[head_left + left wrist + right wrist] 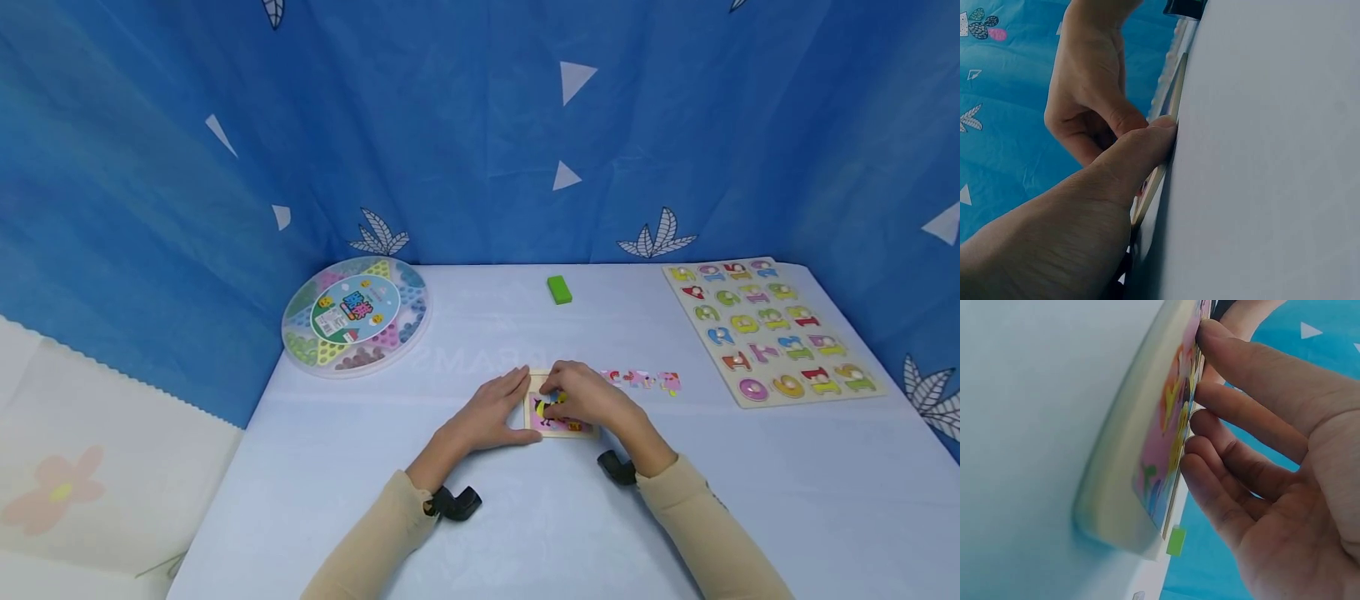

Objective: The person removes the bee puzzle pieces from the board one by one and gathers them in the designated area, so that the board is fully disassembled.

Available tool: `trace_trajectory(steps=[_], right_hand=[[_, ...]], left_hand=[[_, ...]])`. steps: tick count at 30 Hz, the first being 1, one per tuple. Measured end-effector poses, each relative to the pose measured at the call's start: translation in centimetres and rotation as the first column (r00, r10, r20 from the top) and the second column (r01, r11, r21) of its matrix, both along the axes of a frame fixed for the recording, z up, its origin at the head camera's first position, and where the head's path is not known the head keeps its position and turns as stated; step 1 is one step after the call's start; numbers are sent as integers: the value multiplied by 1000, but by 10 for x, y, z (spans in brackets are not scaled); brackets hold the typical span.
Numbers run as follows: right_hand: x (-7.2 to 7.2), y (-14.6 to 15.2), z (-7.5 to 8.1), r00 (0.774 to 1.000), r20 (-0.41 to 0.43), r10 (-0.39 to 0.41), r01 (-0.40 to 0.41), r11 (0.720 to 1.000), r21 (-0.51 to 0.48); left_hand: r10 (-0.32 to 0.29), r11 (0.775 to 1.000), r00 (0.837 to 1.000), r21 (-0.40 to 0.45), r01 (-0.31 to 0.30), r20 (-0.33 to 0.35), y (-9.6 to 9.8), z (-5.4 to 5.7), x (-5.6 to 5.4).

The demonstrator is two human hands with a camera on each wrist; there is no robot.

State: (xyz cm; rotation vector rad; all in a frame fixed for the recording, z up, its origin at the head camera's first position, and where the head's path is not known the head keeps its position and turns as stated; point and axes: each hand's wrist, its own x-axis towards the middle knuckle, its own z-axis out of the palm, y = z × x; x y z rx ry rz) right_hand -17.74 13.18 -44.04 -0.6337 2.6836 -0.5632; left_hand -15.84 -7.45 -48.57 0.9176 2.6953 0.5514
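Observation:
A small jigsaw puzzle in a pale wooden tray (534,427) lies on the table, its pink picture showing a yellow and black figure. My left hand (491,412) holds the tray's left side, fingers at the far corner and thumb at the near corner. In the left wrist view that thumb (1147,140) rests on the tray's edge. My right hand (596,396) is over the puzzle, fingertips touching the picture. Slightly bent fingers (1229,469) meet the puzzle surface in the right wrist view; whether a loose piece is under them, I cannot tell.
Several loose puzzle pieces (670,382) lie in a row right of the tray. A green block (558,290) sits farther back. At the back left is a round game box (408,354); on the right lies a wooden number puzzle board (720,358). Blue curtain (487,125) hangs behind.

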Motion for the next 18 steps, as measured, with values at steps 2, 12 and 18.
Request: trace_trajectory(steps=[2,12,18], right_hand=[[0,0,0,1000,6,-7,8,1000,-10],[1,-2,-1,999,11,-47,48,997,-60],[2,-3,-1,999,-7,-48,47,997,-66]], left_hand=[[-2,1000,1000,-3,2,-3,0,0,0],[-2,1000,1000,-8,2,-2,0,1,0],[1,1000,1000,-19,-1,-7,1,-1,-1]])
